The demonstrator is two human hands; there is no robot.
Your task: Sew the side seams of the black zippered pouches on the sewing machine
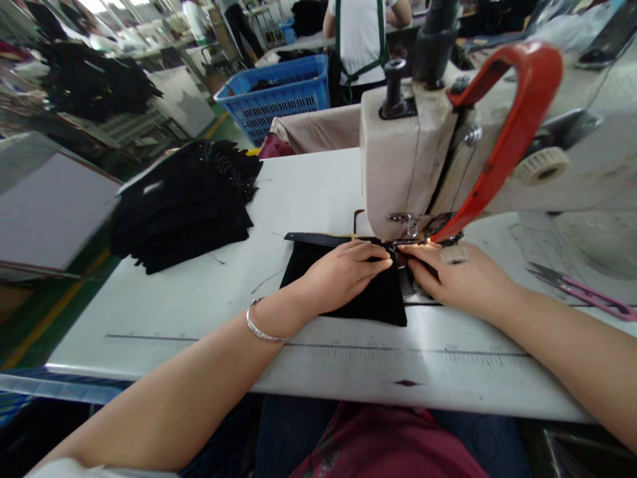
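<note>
A flat black cloth piece with a zip [365,302] lies on the sewing machine's bed, its top edge running under the presser foot area. The gold zip teeth show along a black strip [308,238] at that edge. My left hand [348,269] rests on the cloth left of the needle, its fingers and thumb drawn together on it. Close to the needle on the other side, my right hand [452,272] has its fingertips closed at the cloth's right end; what exactly they pinch is partly hidden. The sewing machine head [405,166] stands directly over both hands' fingertips.
A stack of black cloth pieces [184,206] lies left on the white table [164,312]. Pink-handled thread snips [582,289] lie at right. A red curved guard [517,133] is on the machine. Beyond are a blue crate [279,93] and a person [361,40].
</note>
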